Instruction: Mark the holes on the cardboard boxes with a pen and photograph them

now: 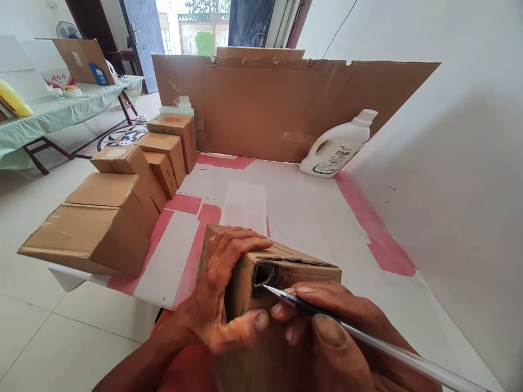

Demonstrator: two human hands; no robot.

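Observation:
A cardboard box (310,270) stands close in front of me, tilted at the table's near edge. My left hand (223,288) grips its left corner, fingers over the top and thumb on the near face. Beside that corner is a dark, black-edged patch (265,274) that looks like an opening; its inside is too dark to make out. A pen (370,338) with a clear barrel and dark grip is pinched in my right hand (343,337). Its pale tip meets the lower rim of the dark patch, though I cannot tell whether it touches.
Several closed boxes (110,228) line the table's left side. A white jug (337,147) stands at the back right before an upright cardboard sheet (253,109). Behind the boxes is a capped bottle (184,106). A wall (461,163) bounds the right; another table (93,111) stands far left.

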